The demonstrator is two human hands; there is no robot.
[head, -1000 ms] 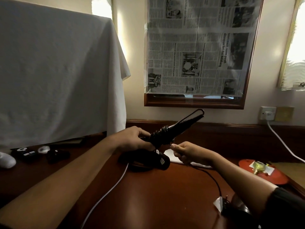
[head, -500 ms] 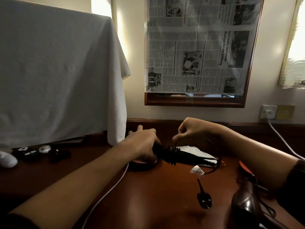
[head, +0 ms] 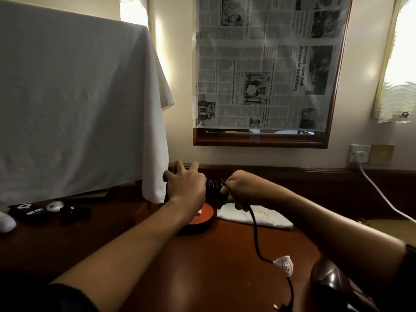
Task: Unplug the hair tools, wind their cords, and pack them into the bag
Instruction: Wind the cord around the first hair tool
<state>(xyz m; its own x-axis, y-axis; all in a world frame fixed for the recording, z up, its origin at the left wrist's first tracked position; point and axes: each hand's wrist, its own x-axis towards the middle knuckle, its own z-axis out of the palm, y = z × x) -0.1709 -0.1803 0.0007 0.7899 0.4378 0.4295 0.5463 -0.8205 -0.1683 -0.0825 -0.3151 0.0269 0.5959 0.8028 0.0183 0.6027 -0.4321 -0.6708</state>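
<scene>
Head view, frame centre: left hand (head: 185, 188) grips slim black hair tool (head: 213, 189), fingers partly spread; right hand (head: 242, 190) curled, pinching thin black cord (head: 255, 235); cord looks limp and springy, so pinch near the coils, rigid handle steadied.

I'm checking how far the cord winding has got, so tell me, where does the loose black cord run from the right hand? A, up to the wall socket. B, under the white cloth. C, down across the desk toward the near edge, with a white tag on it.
C: from the right hand the black cord drops across the desk, past a white tag.
</scene>
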